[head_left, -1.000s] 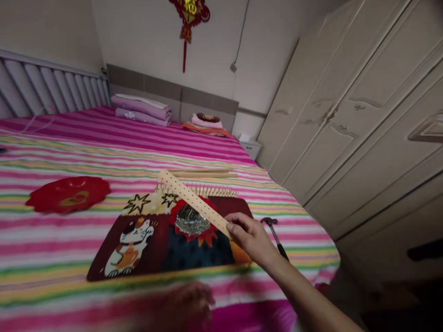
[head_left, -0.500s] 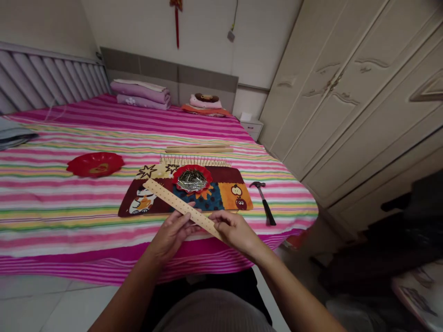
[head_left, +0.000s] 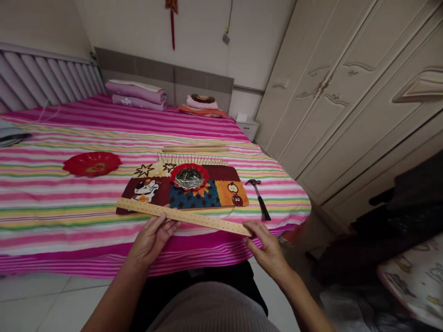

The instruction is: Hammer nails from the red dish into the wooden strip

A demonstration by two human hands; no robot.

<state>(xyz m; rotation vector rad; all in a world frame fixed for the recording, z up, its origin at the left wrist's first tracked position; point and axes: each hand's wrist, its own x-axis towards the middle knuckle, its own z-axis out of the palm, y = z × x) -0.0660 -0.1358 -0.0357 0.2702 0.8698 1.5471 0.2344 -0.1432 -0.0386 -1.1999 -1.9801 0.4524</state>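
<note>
A long wooden strip (head_left: 199,218) with rows of small holes is held between my two hands above the bed's front edge. My left hand (head_left: 154,235) grips it left of its middle, thumb on the upper face and fingers beneath. My right hand (head_left: 265,246) pinches its right end between thumb and fingers. Behind the strip lies a patterned mat (head_left: 194,198) with a cat and apples on it. On the mat stands a red scalloped dish (head_left: 172,177) full of nails (head_left: 188,177). A hammer (head_left: 260,199) rests to the mat's right.
Along the mat's far edge lies a strip with a row of upright nails (head_left: 194,159). Behind it are plain wooden strips (head_left: 195,148). A red plate (head_left: 92,163) sits at left on the striped bedsheet (head_left: 83,221). A wardrobe (head_left: 332,92) stands at right.
The wooden strip has swung from a steep diagonal to nearly level, its left end coming down. My right hand has moved right to its end, and my left hand has shifted left.
</note>
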